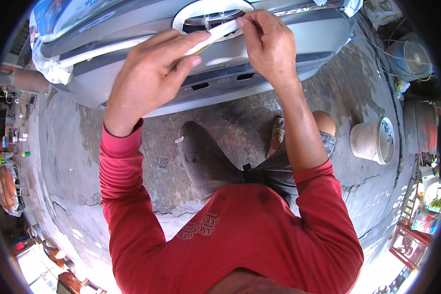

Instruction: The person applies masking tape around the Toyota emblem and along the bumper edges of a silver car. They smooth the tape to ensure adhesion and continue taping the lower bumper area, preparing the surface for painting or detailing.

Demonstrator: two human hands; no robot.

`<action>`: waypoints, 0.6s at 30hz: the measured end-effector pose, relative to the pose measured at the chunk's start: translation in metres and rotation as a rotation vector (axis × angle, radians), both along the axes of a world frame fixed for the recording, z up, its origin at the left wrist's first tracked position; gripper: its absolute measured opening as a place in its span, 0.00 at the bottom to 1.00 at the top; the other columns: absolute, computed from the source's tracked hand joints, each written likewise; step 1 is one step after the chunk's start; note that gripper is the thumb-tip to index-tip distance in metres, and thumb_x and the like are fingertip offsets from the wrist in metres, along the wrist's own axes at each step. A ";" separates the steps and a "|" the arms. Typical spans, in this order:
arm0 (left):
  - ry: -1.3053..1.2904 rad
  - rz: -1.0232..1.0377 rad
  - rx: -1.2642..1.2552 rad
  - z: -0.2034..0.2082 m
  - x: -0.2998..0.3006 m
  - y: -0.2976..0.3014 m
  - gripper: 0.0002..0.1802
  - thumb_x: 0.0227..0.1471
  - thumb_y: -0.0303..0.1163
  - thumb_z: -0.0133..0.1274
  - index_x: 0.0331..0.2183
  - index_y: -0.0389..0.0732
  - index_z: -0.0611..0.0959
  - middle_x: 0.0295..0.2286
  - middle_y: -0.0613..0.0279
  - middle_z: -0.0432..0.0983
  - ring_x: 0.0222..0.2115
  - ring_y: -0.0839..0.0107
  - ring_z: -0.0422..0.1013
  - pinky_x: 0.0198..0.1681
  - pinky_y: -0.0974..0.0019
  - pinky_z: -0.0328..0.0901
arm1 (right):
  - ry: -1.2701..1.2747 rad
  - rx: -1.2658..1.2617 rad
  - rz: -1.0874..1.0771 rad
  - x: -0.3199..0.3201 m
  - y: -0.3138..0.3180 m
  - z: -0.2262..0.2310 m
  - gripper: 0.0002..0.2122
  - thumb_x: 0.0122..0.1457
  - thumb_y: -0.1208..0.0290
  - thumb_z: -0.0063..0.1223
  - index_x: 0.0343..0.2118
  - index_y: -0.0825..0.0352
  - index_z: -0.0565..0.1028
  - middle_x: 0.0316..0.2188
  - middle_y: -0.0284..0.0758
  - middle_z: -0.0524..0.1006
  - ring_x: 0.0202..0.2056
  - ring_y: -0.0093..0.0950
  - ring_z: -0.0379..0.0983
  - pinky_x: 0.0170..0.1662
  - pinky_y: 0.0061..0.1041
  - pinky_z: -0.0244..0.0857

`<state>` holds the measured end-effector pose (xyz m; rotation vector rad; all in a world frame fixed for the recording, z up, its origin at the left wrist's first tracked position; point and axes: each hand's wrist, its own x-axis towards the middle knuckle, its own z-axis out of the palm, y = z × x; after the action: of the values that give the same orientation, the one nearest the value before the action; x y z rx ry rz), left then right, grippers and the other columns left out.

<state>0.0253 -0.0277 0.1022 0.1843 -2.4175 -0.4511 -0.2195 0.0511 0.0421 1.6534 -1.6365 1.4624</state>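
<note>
A short white strip of tape stretches between my two hands, in front of a grey car body panel. My right hand pinches its right end between thumb and fingertips. At the other end, my left hand has its fingers over the strip, with the thumb somewhat apart below. A yellowish edge shows under the strip by the left fingers; what it belongs to is partly hidden. Just behind the strip, an oval opening in the panel is bordered in white, with dark bars inside.
Plastic sheeting and white covering wrap the panel's left end. A whitish bucket lies or stands tilted on the concrete floor at right. Farther right are a larger pail and loose cables. My knees are close below the panel.
</note>
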 end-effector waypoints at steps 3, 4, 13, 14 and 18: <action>-0.043 0.083 -0.060 0.010 0.022 -0.015 0.17 0.59 0.25 0.65 0.51 0.40 0.88 0.27 0.56 0.75 0.22 0.65 0.69 0.28 0.61 0.65 | -0.105 0.232 0.110 -0.021 0.013 0.021 0.11 0.63 0.70 0.65 0.44 0.71 0.80 0.37 0.50 0.82 0.39 0.43 0.80 0.42 0.37 0.72; -0.047 0.112 -0.078 0.011 0.029 -0.017 0.15 0.60 0.24 0.64 0.49 0.41 0.89 0.25 0.56 0.73 0.21 0.67 0.67 0.28 0.63 0.65 | -0.137 0.236 0.120 -0.023 0.012 0.024 0.11 0.63 0.70 0.64 0.43 0.71 0.80 0.36 0.51 0.81 0.39 0.47 0.80 0.42 0.40 0.72; -0.112 0.186 -0.391 0.015 0.033 -0.032 0.20 0.55 0.20 0.62 0.49 0.44 0.90 0.31 0.57 0.74 0.27 0.62 0.74 0.31 0.60 0.69 | -0.200 -0.017 -0.017 -0.001 -0.014 0.016 0.06 0.64 0.75 0.62 0.33 0.72 0.79 0.23 0.48 0.79 0.25 0.47 0.78 0.30 0.40 0.70; -0.124 0.197 -0.403 0.017 0.034 -0.032 0.20 0.55 0.20 0.62 0.50 0.44 0.90 0.31 0.58 0.74 0.27 0.62 0.74 0.31 0.59 0.70 | -0.183 -0.042 -0.025 0.000 -0.016 0.016 0.06 0.64 0.76 0.62 0.32 0.73 0.79 0.22 0.48 0.78 0.24 0.46 0.78 0.29 0.39 0.70; -0.247 0.283 -0.473 0.018 0.038 -0.028 0.21 0.58 0.21 0.59 0.53 0.45 0.89 0.32 0.58 0.73 0.28 0.60 0.73 0.32 0.61 0.69 | -0.295 0.123 -0.046 0.000 -0.010 0.017 0.07 0.63 0.72 0.66 0.39 0.70 0.81 0.30 0.44 0.83 0.31 0.35 0.81 0.35 0.33 0.72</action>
<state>0.0630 -0.0554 0.1206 0.3823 -2.6047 0.2875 -0.2196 0.0407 0.0588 1.5066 -1.9419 1.6764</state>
